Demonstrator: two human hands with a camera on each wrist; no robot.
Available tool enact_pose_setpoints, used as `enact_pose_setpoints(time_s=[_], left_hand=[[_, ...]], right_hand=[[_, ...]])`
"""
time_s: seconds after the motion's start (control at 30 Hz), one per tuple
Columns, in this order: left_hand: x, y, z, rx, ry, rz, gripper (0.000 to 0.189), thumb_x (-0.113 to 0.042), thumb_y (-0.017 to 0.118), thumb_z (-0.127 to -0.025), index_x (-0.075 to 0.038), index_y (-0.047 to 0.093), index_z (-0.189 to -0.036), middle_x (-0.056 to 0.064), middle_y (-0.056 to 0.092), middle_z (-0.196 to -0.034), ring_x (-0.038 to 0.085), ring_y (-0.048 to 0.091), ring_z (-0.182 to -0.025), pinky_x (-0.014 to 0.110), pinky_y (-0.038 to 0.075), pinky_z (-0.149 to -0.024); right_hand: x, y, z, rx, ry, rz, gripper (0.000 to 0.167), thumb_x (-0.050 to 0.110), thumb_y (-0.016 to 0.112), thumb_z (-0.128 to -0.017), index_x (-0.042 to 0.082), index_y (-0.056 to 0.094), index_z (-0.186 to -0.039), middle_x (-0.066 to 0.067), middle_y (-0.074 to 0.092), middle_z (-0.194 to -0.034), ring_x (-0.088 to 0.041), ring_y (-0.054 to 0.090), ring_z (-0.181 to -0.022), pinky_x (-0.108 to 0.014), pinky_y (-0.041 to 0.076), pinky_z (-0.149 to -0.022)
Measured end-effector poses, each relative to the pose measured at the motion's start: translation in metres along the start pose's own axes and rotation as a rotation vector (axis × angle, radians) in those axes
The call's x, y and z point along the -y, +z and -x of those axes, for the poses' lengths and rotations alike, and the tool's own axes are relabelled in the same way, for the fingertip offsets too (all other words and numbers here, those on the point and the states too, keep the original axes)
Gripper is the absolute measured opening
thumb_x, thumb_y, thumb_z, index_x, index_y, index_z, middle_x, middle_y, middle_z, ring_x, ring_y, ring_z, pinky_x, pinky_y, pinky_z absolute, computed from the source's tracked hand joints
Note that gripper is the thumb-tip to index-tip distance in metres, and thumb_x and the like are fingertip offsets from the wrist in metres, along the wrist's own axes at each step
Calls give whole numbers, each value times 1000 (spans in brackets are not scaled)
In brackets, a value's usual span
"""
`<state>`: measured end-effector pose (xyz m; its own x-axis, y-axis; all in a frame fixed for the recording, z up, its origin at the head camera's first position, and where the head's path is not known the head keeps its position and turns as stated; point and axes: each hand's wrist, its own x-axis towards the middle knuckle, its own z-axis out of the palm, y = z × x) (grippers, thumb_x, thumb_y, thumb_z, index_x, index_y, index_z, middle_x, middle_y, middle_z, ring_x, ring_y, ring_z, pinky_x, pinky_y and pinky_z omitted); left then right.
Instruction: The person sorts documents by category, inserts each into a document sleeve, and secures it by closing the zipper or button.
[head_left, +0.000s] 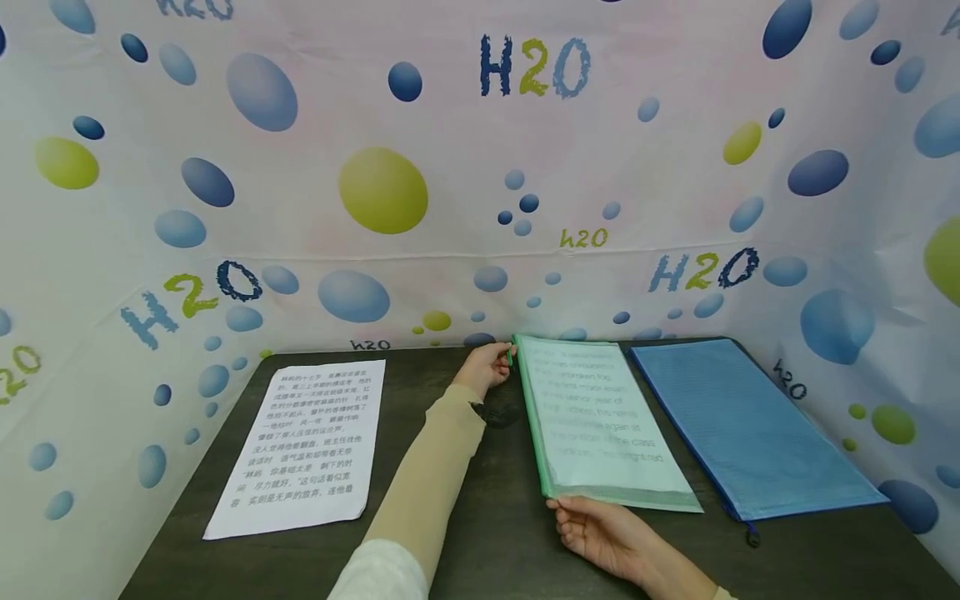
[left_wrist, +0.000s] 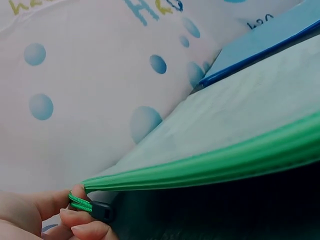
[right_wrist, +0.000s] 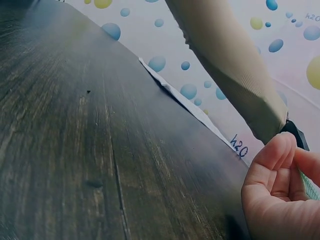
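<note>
A translucent green zip file bag (head_left: 581,487) lies right of centre in the head view, with a printed sheet showing through it. At its far left corner my left hand (head_left: 483,367) pinches the zipper pull (left_wrist: 80,202), a green cord loop ending in a black tag (left_wrist: 101,211). The green zipper edge (left_wrist: 215,165) runs away from those fingers in the left wrist view. Down at the near left corner, my right hand (head_left: 600,533) grips the bag between thumb and curled fingers. Little of the bag (right_wrist: 310,187) shows in the right wrist view.
A blue zip file bag (head_left: 757,425) lies to the right, its dark zipper tag (head_left: 752,535) hanging at the near corner. On the left is a white sheet (head_left: 300,450) of printed Chinese text. The dark wooden table (head_left: 495,533) meets a patterned backdrop (head_left: 465,125) behind.
</note>
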<state>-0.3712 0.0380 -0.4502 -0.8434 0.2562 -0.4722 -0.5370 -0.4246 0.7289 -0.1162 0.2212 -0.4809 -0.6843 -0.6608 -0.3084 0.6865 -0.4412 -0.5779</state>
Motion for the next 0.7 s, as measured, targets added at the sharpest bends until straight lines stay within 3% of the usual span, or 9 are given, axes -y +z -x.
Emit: enact_pose_setpoints(time_s=[0.07, 0.3, 0.5, 0.6, 0.7], left_hand=[[-1, -1, -2, -6, 11, 5, 27, -15, 47, -103, -1, 60, -122, 3, 58, -78, 6, 27, -53, 19, 20, -50], [-15, 2, 11, -28, 9, -33, 34, -13, 45, -104, -1, 53, -135, 7, 55, -93, 9, 24, -56, 21, 21, -53], [-14, -6, -11, -85, 45, -40, 26, -12, 49, -102, -2, 61, -123, 6, 55, -87, 9, 19, -55, 22, 17, -51], [-11, -12, -26, -69, 63, -45, 22, -14, 51, -102, -4, 64, -116, 5, 56, -82, 9, 17, -54, 23, 16, -50], [-10, -13, -26, -72, 71, -74, 22, -16, 51, -102, -4, 65, -115, 3, 56, -79, 9, 19, -53, 22, 17, -49]], right_hand=[[0, 0, 0, 2, 6, -1, 29, 14, 40, -105, 7, 69, -107, 3, 67, -91, -3, 62, -84, -15, 50, -79], [-3, 2, -1, -2, 4, 4, 25, 14, 44, -104, 6, 68, -107, 3, 67, -91, -3, 62, -85, -15, 50, -81], [-4, 3, -1, -17, 24, 3, 24, 15, 44, -104, 7, 67, -106, 3, 66, -91, -3, 61, -84, -17, 50, -81], [-4, 3, -1, -22, 11, 9, 25, 15, 44, -104, 6, 67, -106, 3, 66, -91, -3, 61, -84, -17, 50, -81], [-4, 3, -1, -25, 3, 11, 26, 15, 44, -104, 6, 68, -105, 3, 66, -90, -3, 61, -84, -17, 50, -81]])
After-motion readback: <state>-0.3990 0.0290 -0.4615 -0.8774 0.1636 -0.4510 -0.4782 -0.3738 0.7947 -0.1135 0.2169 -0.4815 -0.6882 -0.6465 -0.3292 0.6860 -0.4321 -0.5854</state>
